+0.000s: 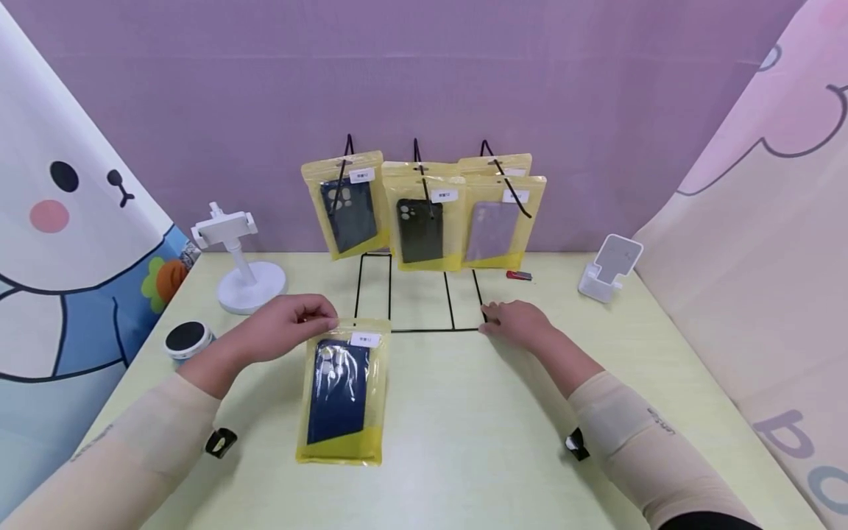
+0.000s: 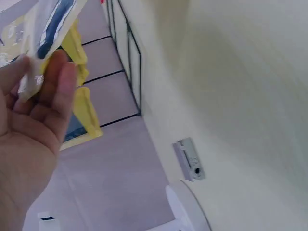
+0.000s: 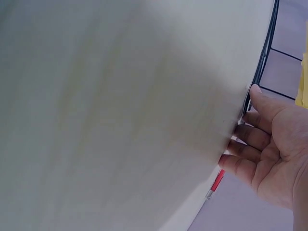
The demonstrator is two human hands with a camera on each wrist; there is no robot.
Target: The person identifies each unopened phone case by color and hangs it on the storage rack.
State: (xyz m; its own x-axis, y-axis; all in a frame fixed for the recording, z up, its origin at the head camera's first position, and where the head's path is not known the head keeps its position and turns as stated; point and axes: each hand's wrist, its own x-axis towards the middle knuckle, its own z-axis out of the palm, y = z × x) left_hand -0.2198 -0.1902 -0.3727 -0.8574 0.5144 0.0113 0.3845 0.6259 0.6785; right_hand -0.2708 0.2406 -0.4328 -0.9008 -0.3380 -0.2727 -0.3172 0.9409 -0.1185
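On the desk [image 1: 464, 442], a yellow pouch [image 1: 342, 390] holding a dark blue case is lying with its long axis running away from the person, and its top edge is being pinched by the left hand [image 1: 291, 324]. The right hand [image 1: 520, 322], well apart, is resting with loosely curled fingers [image 3: 248, 139] at the wire rack [image 1: 417, 327].

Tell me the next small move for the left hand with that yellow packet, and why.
Probably lift the packet by its top edge toward the leftmost hook of the black wire rack. The left hand already pinches that top edge while the packet lies flat on the table. A matching dark blue case hangs there, and the right hand rests at the rack's base, seemingly steadying it.
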